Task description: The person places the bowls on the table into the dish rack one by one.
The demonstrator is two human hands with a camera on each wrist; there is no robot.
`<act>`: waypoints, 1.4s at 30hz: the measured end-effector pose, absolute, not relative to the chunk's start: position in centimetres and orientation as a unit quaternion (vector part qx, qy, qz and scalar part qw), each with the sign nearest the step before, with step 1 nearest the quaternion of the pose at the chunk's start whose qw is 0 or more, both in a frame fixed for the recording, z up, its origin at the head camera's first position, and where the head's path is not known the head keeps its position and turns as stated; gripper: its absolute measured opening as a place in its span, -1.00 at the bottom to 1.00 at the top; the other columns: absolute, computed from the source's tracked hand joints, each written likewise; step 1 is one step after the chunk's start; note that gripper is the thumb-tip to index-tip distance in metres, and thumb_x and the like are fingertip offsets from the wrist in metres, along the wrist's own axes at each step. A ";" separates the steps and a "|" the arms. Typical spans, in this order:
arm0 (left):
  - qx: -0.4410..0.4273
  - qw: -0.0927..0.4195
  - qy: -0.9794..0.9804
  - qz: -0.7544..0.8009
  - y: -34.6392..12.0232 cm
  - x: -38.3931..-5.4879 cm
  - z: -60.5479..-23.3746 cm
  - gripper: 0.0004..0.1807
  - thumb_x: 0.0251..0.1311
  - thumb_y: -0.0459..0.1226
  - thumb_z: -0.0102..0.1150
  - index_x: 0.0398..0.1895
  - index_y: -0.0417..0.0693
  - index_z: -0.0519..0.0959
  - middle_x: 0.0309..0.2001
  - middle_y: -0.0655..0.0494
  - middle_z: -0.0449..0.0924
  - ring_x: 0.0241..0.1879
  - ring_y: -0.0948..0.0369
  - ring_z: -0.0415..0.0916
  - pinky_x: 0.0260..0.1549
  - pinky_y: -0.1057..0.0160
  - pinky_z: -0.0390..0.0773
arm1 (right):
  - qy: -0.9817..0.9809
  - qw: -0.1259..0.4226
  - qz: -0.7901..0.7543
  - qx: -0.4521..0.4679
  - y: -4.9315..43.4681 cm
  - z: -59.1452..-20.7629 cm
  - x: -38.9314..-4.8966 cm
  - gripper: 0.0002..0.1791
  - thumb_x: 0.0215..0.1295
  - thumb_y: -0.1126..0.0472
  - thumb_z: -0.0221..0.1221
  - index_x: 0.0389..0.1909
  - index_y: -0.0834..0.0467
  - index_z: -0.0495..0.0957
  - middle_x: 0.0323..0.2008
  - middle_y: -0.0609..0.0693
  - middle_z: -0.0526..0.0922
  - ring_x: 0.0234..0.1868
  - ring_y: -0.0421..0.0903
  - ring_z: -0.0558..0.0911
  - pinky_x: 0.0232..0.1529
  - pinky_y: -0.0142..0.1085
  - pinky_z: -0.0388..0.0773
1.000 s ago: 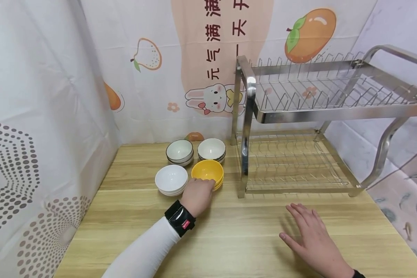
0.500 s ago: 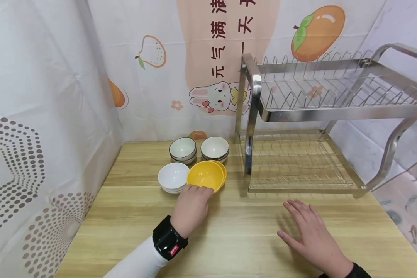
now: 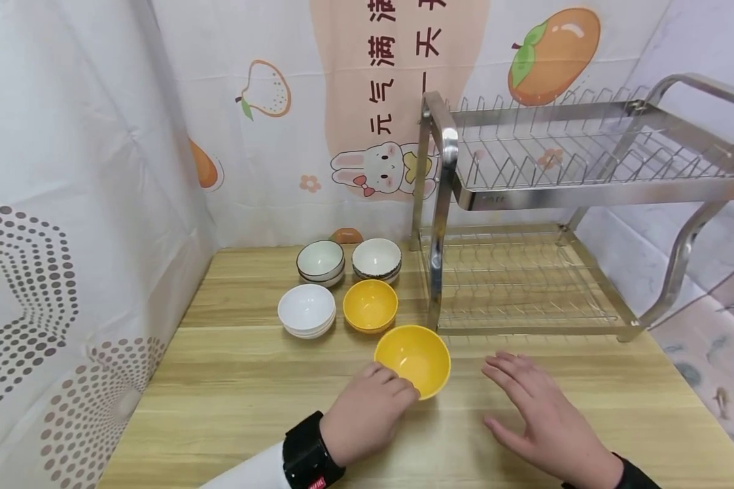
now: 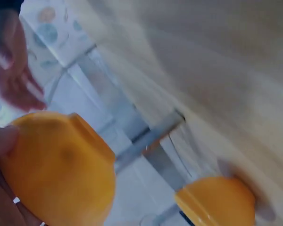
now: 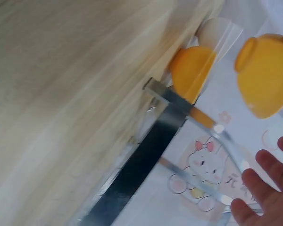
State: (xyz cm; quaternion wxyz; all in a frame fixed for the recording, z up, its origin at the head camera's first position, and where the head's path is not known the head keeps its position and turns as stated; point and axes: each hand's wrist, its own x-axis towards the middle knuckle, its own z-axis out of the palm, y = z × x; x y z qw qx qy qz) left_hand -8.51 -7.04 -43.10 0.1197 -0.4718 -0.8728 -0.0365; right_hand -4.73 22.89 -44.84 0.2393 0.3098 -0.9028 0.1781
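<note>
My left hand (image 3: 370, 411) grips a yellow bowl (image 3: 417, 358) by its rim, lower middle of the frame; my right hand (image 3: 547, 421), lower right, holds nothing, thumb apart. I judge this a one-bowl carry; the next move probably calls for a firm hold.

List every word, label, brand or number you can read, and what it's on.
"元气满满": printed sideways on the backdrop cloth; last character clipped.
"一天": same cloth, beside it; the next character is cut off.
Red label on the black strap: too small to read.
Faint mark on the dish rack: too small to read.
</note>
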 end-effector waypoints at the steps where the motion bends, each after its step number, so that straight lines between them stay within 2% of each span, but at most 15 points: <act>1: -0.481 0.115 -0.869 -0.032 -6.9 -8.3 -43.2 -0.87 0.31 -0.20 0.18 -0.14 0.21 0.63 -0.13 0.37 0.65 -0.12 0.30 0.52 0.05 0.26 0.42 | -0.895 0.246 0.180 0.324 22.7 -44.6 -4.7 -0.27 0.41 -0.31 -0.07 0.25 0.22 0.49 0.23 0.11 0.51 0.28 0.10 0.39 0.49 -0.30 -0.09; 7: -0.533 0.094 -0.841 -0.001 -6.1 -6.9 -43.8 -0.86 0.37 -0.15 0.15 -0.08 0.28 0.62 -0.13 0.45 0.62 -0.11 0.35 0.46 0.06 0.32 0.36 | -0.836 0.277 0.196 0.431 21.1 -43.8 -4.5 -0.47 0.48 -0.13 -0.02 0.10 0.21 0.59 0.12 0.13 0.59 0.15 0.10 0.50 0.44 -0.31 0.08; 15: -0.562 0.080 -0.823 0.020 -5.2 -6.2 -43.7 -0.85 0.43 -0.14 0.07 -0.05 0.34 0.57 -0.07 0.49 0.58 -0.09 0.37 0.40 0.12 0.34 0.32 | -0.785 0.239 0.179 0.543 20.3 -44.2 -4.5 -0.65 0.49 0.06 -0.06 0.00 0.15 0.61 0.02 0.01 0.63 0.05 0.03 0.59 0.39 -0.24 0.17; 20: -0.570 0.082 -0.817 0.028 -5.1 -6.2 -43.6 -0.83 0.42 -0.16 0.07 -0.03 0.34 0.57 -0.08 0.50 0.57 -0.11 0.38 0.40 0.10 0.36 0.31 | -0.797 0.213 0.170 0.539 20.1 -44.3 -4.4 -0.67 0.51 0.10 -0.14 -0.07 0.02 0.62 -0.08 -0.19 0.63 -0.03 -0.16 0.58 0.18 -0.30 0.38; 24: -0.573 0.086 -0.814 0.034 -5.0 -6.3 -43.8 -0.82 0.41 -0.16 0.08 -0.02 0.34 0.57 -0.08 0.50 0.56 -0.12 0.38 0.38 0.10 0.36 0.31 | -0.807 0.191 0.175 0.530 20.0 -44.2 -4.4 -0.63 0.53 0.09 -0.21 -0.10 -0.02 0.62 -0.13 -0.27 0.61 -0.07 -0.24 0.55 0.08 -0.37 0.41; 34: -0.566 0.069 -0.821 0.032 -4.6 -7.3 -43.5 -0.84 0.43 -0.12 0.07 -0.02 0.34 0.58 -0.08 0.49 0.57 -0.11 0.37 0.38 0.10 0.37 0.30 | -0.815 0.196 0.165 0.520 20.4 -44.7 -5.1 -0.59 0.51 0.14 -0.24 -0.10 0.01 0.63 -0.15 -0.24 0.65 -0.08 -0.18 0.58 0.05 -0.24 0.49; 42: -0.564 0.071 -0.822 0.041 -4.0 -8.1 -43.4 -0.83 0.45 -0.12 0.05 -0.02 0.30 0.58 -0.07 0.46 0.59 -0.08 0.35 0.42 0.14 0.33 0.32 | -0.827 0.195 0.162 0.501 20.8 -44.6 -5.5 -0.55 0.56 0.09 -0.28 -0.09 0.00 0.64 -0.12 -0.22 0.66 -0.07 -0.19 0.60 0.05 -0.24 0.52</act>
